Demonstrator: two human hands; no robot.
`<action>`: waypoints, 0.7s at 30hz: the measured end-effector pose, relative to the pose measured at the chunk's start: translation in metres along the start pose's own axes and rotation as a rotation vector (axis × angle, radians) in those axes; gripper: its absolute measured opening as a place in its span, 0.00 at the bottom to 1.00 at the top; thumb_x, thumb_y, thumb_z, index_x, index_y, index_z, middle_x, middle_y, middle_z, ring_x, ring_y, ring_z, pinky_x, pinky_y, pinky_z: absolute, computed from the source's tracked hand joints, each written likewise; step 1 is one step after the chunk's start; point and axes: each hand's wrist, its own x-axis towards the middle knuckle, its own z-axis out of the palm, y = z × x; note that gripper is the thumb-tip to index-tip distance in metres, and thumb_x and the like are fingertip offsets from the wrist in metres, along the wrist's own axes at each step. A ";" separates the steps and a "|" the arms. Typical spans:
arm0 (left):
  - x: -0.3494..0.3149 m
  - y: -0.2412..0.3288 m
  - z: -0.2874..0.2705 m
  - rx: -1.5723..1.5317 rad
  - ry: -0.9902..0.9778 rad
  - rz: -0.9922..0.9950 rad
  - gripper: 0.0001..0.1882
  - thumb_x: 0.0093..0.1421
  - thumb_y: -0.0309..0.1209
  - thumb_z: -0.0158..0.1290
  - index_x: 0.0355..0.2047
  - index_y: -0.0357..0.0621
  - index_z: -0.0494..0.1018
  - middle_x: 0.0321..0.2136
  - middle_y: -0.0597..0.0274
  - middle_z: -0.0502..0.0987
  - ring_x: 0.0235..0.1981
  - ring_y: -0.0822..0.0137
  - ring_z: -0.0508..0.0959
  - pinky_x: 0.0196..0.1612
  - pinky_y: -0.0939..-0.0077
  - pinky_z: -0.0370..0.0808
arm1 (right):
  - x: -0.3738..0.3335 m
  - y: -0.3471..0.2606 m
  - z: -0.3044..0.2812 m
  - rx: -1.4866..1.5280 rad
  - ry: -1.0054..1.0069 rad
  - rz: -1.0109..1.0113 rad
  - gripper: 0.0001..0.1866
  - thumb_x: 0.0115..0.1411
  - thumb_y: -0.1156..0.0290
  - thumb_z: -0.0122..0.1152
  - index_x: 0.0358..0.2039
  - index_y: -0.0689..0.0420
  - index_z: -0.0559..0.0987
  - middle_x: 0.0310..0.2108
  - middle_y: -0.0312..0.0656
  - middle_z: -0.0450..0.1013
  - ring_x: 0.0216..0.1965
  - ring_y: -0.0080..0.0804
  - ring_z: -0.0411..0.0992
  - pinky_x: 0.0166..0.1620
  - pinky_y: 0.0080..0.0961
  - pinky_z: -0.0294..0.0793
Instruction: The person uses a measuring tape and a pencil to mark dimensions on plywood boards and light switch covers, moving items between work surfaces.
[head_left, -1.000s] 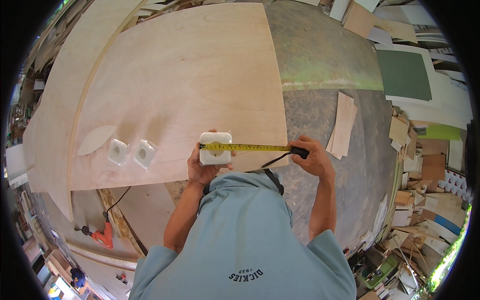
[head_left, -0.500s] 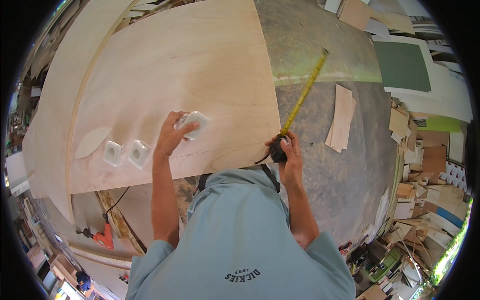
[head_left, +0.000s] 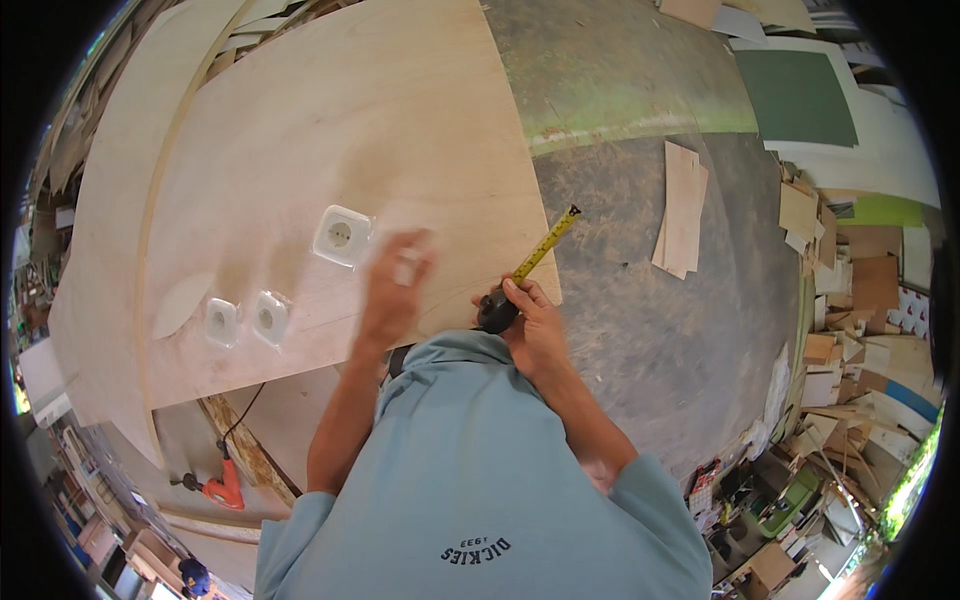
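1. Clamping a black tape measure (head_left: 496, 312) in its grip, the right hand (head_left: 532, 318) holds it with the yellow blade (head_left: 545, 245) extended.
2. Left hand (head_left: 393, 288): blurred, over the plywood sheet (head_left: 420, 120); whether its grip is apart or together cannot be told.
3. White socket (head_left: 340, 236): on the sheet, just left of this hand.
4. Two further sockets (head_left: 270, 317): nearby, farther left, side by side.

Three sockets (head_left: 270, 318) lie on the board (head_left: 400, 120), two side by side toward the left, the third farther out and to their right (the left hand (head_left: 392, 290) is just right of it). The tape measure (head_left: 494, 312) is in the right hand (head_left: 537, 328) near the board's near right corner; wood strips (head_left: 680, 210) lie on the floor (head_left: 640, 380) farther right, a drill (head_left: 227, 487) past the near edge, left.
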 end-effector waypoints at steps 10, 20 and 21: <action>-0.022 0.005 0.080 0.059 -0.369 0.003 0.23 0.70 0.42 0.54 0.54 0.33 0.74 0.40 0.46 0.81 0.40 0.50 0.80 0.46 0.62 0.75 | 0.015 0.006 -0.011 -0.136 0.077 0.072 0.11 0.73 0.63 0.53 0.47 0.57 0.74 0.37 0.38 0.76 0.29 0.26 0.76 0.29 0.26 0.78; -0.012 0.008 0.053 0.181 -0.532 -0.053 0.13 0.68 0.33 0.53 0.47 0.39 0.79 0.34 0.46 0.80 0.35 0.48 0.79 0.41 0.61 0.75 | 0.032 -0.038 -0.061 -0.519 0.057 -0.215 0.10 0.66 0.68 0.65 0.34 0.63 0.81 0.28 0.43 0.80 0.20 0.22 0.74 0.20 0.17 0.66; -0.011 0.009 0.051 0.211 -0.546 -0.087 0.12 0.67 0.33 0.52 0.45 0.39 0.79 0.34 0.46 0.80 0.35 0.47 0.79 0.41 0.60 0.75 | 0.033 -0.039 -0.064 -0.501 0.048 -0.209 0.09 0.65 0.68 0.66 0.33 0.62 0.80 0.27 0.42 0.79 0.19 0.21 0.74 0.20 0.17 0.65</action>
